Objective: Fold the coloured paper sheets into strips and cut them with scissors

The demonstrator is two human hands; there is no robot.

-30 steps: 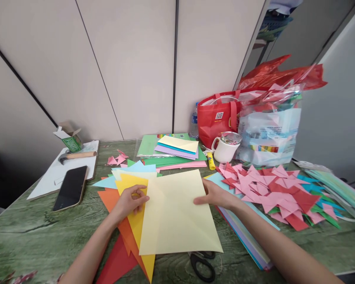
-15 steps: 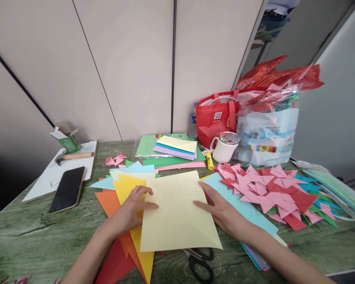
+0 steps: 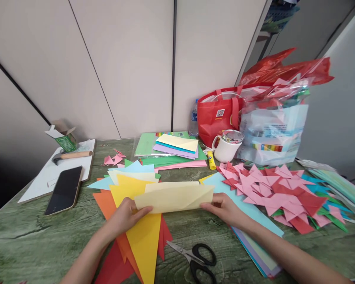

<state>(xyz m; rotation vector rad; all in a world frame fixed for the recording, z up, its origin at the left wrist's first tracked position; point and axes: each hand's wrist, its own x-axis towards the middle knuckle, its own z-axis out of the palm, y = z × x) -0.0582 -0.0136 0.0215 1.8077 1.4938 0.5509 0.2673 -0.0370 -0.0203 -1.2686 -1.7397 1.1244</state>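
A pale yellow sheet of paper (image 3: 177, 198) is bent over toward the back, its near edge raised over the far part. My left hand (image 3: 127, 215) pinches its left end between thumb and fingers. On the right end, my right hand (image 3: 223, 209) grips it the same way. Black-handled scissors (image 3: 192, 254) lie on the table below the sheet, blades toward the left. Under my left hand spreads a fan of cut paper triangles, a yellow triangle (image 3: 144, 244) on top of orange and red ones. Light blue paper (image 3: 251, 215) lies beneath my right forearm.
Folded pink and red paper pieces (image 3: 272, 193) are heaped at right. Behind stand a white mug (image 3: 226, 146), a glue stick (image 3: 211, 160), a red bag (image 3: 217, 118) and stacked paper (image 3: 177, 152). At left are a phone (image 3: 64, 190), a hammer (image 3: 73, 155) and a small box (image 3: 65, 140).
The sheet was flat with my hands resting spread on its sides. Now both hands hold its edge, bent up and away from me, and the scissors are fully uncovered.
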